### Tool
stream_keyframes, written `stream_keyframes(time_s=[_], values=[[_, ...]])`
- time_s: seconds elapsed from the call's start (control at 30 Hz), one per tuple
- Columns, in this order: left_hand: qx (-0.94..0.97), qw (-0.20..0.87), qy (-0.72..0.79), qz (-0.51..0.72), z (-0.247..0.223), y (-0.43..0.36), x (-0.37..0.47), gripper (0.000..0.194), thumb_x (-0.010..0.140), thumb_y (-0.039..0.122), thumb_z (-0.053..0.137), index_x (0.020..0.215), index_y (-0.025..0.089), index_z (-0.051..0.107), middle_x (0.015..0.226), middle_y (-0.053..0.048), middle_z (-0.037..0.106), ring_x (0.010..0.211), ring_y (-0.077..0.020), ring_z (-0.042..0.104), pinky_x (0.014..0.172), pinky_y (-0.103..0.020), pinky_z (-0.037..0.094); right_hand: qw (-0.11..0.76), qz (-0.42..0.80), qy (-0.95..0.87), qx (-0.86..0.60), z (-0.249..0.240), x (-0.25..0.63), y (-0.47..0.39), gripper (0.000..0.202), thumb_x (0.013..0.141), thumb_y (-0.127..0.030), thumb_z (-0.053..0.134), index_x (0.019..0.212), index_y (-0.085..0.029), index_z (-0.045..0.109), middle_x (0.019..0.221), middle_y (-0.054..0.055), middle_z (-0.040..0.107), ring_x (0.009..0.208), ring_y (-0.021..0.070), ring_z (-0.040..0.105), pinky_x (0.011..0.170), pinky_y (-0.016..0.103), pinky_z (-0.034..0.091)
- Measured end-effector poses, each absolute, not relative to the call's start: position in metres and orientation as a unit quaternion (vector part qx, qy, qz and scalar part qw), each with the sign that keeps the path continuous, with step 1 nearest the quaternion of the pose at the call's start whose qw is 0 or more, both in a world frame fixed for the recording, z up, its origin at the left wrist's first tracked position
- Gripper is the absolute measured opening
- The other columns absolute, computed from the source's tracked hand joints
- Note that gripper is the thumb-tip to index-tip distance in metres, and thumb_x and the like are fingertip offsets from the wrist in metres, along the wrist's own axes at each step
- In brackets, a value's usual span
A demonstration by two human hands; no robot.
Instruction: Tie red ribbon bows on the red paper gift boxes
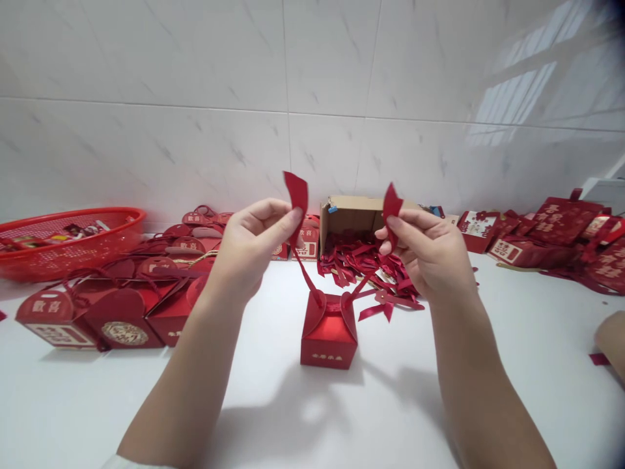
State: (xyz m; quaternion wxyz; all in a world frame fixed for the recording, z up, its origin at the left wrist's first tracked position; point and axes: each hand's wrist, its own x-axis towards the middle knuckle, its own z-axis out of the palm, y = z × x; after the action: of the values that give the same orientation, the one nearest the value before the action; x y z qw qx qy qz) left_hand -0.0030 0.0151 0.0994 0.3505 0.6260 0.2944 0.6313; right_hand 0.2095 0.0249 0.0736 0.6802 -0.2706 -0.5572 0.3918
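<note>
A small red gift box [329, 332] stands upright on the white table, its rounded top flaps leaning together. Red ribbon [305, 273] runs from both sides of its top up to my hands, spread in a V. My left hand [258, 241] pinches one ribbon end between thumb and fingers, up and to the left of the box. With thumb and fingers closed, my right hand [424, 247] holds the other end, up and to the right. Both ribbon tips stick up above my fingertips.
Behind stands an open cardboard box [361, 218] with red ribbons [374, 267] spilling out. More red boxes [122, 312] and a red plastic basket [117, 238] are at left. Red packages [561, 228] lie at right. Part of another person's arm [612, 339] shows at the right edge.
</note>
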Motion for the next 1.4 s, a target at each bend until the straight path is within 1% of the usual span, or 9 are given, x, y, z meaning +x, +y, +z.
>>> stream_keyframes(time_s=[0.17,0.47,0.7,0.87,1.03,1.13,1.23,1.33,1.4], values=[[0.719,0.279,0.337,0.54,0.094,0.001,0.017,0.015,0.073,0.031,0.067,0.068,0.017,0.064,0.058,0.001,0.059,0.052,-0.0093,0.051,0.048,-0.021,0.04,0.627,0.392,-0.607,-0.292,0.068,0.192,0.016,0.018,0.075,-0.029,0.066,0.09,-0.019,0.07,0.055,-0.002,0.061,0.041,0.0074,0.05,0.039,0.021,0.041],[0.75,0.199,0.355,0.521,0.084,0.011,0.023,0.023,0.075,0.034,0.063,0.061,0.017,0.059,0.056,0.0,0.057,0.049,-0.0104,0.049,0.044,-0.023,0.035,0.571,0.409,-0.665,-0.254,0.065,0.183,0.018,0.017,0.076,-0.034,0.065,0.085,-0.02,0.069,0.052,-0.004,0.054,0.046,0.0082,0.049,0.041,0.02,0.039],[0.761,0.434,0.331,0.352,0.09,0.023,0.01,0.016,0.078,0.027,0.057,0.067,0.017,0.064,0.06,-0.001,0.063,0.06,-0.0138,0.059,0.058,-0.024,0.046,0.54,0.328,-0.733,-0.251,0.064,0.195,0.03,0.016,0.084,-0.033,0.055,0.089,-0.025,0.068,0.066,-0.002,0.06,0.046,0.0074,0.05,0.043,0.021,0.042],[0.65,0.553,0.311,0.419,0.085,0.038,0.012,0.024,0.073,0.02,0.05,0.05,0.017,0.056,0.054,-0.001,0.058,0.061,-0.0152,0.06,0.067,-0.028,0.047,0.452,0.124,-0.854,-0.228,0.062,0.207,0.035,0.024,0.087,-0.02,0.048,0.096,-0.029,0.069,0.095,0.003,0.065,0.079,0.0149,0.061,0.066,0.026,0.05],[0.658,0.57,0.31,0.381,0.085,0.04,0.011,0.024,0.072,0.024,0.049,0.058,0.014,0.066,0.066,-0.007,0.066,0.07,-0.0197,0.062,0.077,-0.033,0.047,0.44,0.003,-0.869,-0.227,0.059,0.208,0.041,0.03,0.087,-0.016,0.045,0.099,-0.03,0.069,0.095,0.004,0.066,0.088,0.0186,0.059,0.073,0.032,0.05],[0.72,0.485,0.324,0.375,0.089,0.034,0.006,0.025,0.075,0.027,0.05,0.071,0.014,0.071,0.074,-0.008,0.069,0.078,-0.0218,0.063,0.079,-0.035,0.047,0.454,-0.008,-0.86,-0.231,0.058,0.208,0.044,0.029,0.086,-0.016,0.048,0.102,-0.029,0.068,0.098,0.004,0.067,0.09,0.0189,0.059,0.077,0.034,0.051],[0.816,0.264,0.361,0.366,0.091,0.022,0.001,0.025,0.079,0.026,0.049,0.088,0.018,0.071,0.083,-0.004,0.071,0.084,-0.0213,0.062,0.085,-0.037,0.042,0.467,0.005,-0.853,-0.233,0.06,0.21,0.042,0.029,0.086,-0.016,0.05,0.108,-0.026,0.066,0.108,0.005,0.066,0.1,0.0188,0.058,0.085,0.034,0.051],[0.861,0.031,0.376,0.34,0.091,0.008,-0.006,0.033,0.081,0.02,0.045,0.106,0.027,0.065,0.103,-0.001,0.069,0.102,-0.0228,0.058,0.099,-0.047,0.026,0.489,0.038,-0.835,-0.25,0.062,0.215,0.034,0.028,0.086,-0.017,0.051,0.109,-0.024,0.066,0.112,0.005,0.065,0.104,0.0179,0.058,0.088,0.034,0.05],[0.871,-0.029,0.378,0.312,0.09,0.001,-0.013,0.039,0.08,0.017,0.044,0.114,0.031,0.06,0.114,0.0,0.065,0.114,-0.0245,0.052,0.102,-0.05,0.016,0.494,0.058,-0.827,-0.262,0.061,0.218,0.028,0.027,0.085,-0.017,0.052,0.107,-0.025,0.066,0.11,0.004,0.066,0.104,0.0179,0.059,0.089,0.034,0.051]])
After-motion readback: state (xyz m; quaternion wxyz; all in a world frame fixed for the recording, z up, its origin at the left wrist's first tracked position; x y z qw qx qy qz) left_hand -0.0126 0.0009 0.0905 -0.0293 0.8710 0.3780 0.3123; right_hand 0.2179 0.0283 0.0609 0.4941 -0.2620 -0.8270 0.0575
